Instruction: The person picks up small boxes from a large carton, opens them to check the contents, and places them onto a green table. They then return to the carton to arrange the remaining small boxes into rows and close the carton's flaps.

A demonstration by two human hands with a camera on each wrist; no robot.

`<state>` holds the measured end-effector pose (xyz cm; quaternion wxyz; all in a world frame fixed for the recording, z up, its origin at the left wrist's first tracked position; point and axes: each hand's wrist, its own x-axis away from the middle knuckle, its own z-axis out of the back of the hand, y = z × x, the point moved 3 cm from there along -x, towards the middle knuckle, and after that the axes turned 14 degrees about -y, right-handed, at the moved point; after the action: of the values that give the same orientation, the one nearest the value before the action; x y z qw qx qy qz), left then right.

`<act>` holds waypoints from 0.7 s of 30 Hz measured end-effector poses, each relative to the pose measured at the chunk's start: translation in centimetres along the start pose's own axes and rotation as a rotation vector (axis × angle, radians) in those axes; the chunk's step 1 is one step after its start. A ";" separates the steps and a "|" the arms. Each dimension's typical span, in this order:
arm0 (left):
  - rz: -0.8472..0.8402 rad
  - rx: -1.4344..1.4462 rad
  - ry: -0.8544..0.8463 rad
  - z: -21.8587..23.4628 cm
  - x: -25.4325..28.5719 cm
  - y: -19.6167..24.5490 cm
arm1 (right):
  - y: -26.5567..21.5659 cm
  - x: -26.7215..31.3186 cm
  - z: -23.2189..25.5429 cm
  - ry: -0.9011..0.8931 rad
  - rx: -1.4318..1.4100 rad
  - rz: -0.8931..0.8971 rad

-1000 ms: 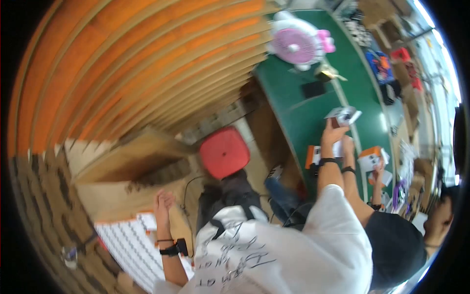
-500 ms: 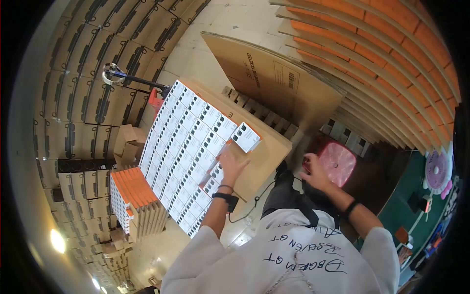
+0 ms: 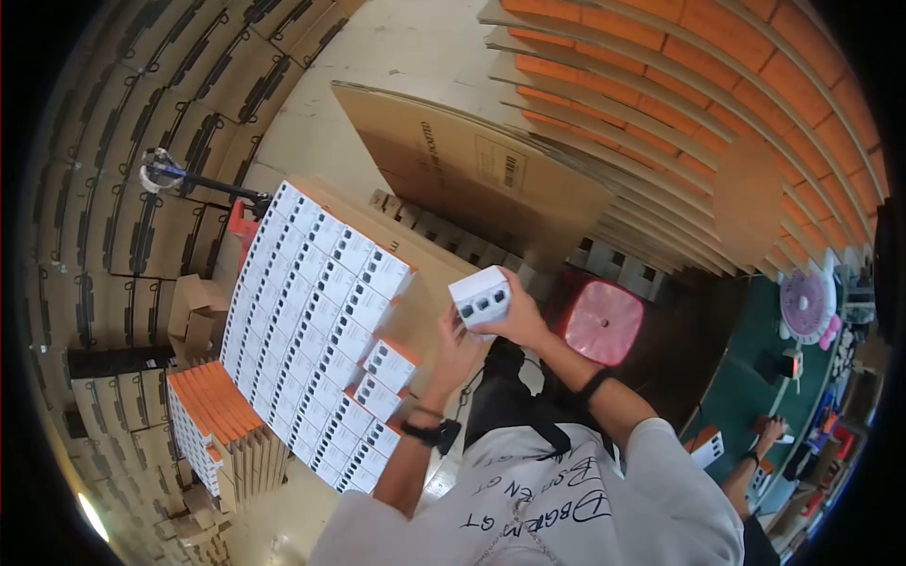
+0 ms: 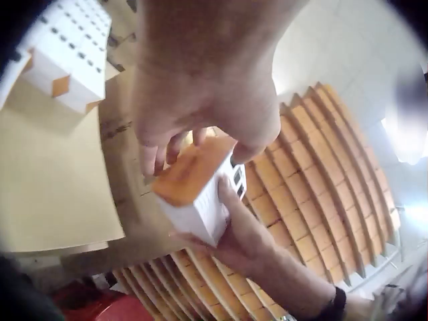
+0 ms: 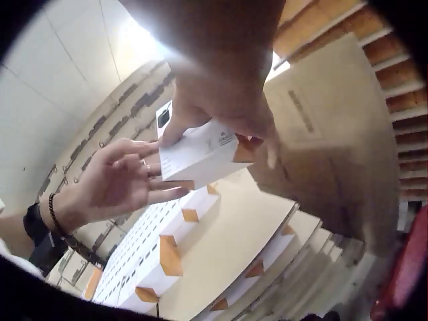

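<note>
A small white box [image 3: 481,292] with orange end flaps and black devices printed on one side is held up in front of my body. My right hand [image 3: 521,319] grips it, with the thumb [image 4: 227,194] across a white face. My left hand [image 3: 455,354] is at the box's other side. In the right wrist view its fingers [image 5: 175,194] extend loosely to the box edge, palm turned up. Beside the left forearm lies a layer of matching white boxes [image 3: 321,311] in tight rows on a cardboard sheet.
A red stool [image 3: 604,323] stands to the right of my legs. Large cardboard sheets [image 3: 472,170] lean behind the boxes, near tall stacked layers with orange sides [image 3: 651,104]. Further right are a green table [image 3: 736,387], a pink fan [image 3: 807,307] and another person's hand [image 3: 772,432].
My view turned from the green table to the box layer. Half a second ago both hands were empty. The loose box at the layer's corner is now up in my right hand.
</note>
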<state>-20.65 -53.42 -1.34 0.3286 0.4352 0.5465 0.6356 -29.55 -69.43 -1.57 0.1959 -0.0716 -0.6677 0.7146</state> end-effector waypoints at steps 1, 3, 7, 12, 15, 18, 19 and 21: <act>-0.011 0.002 -0.018 0.1 0.6 2.7 | -2.3 1.6 2.0 -0.004 -0.097 -0.095; 0.076 0.029 -0.217 -0.7 1.0 7.0 | -3.1 5.2 5.1 -0.023 -0.033 0.032; 0.034 -0.421 -0.664 -7.1 -3.0 15.6 | -8.0 13.5 9.0 -0.112 0.260 -0.004; -0.197 -0.426 -1.005 -15.0 -5.7 13.4 | -5.7 22.1 11.4 0.190 0.218 -0.016; -0.045 -0.202 -1.252 -20.2 -6.1 13.9 | -6.7 26.9 12.3 0.284 0.119 -0.113; 0.005 -0.303 -1.347 -24.1 -7.2 14.7 | -5.9 30.5 11.9 0.448 0.085 -0.180; -0.016 -0.332 -1.432 -25.6 -7.3 15.0 | -5.9 31.3 12.1 0.480 0.078 -0.174; -0.130 -0.461 -1.561 -28.7 -8.0 15.9 | -5.8 33.6 12.3 0.558 -0.020 -0.253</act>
<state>-42.69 -75.28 11.99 0.7322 0.6414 0.0400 0.2254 -63.58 -68.03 10.71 0.4584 -0.1836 -0.5986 0.6307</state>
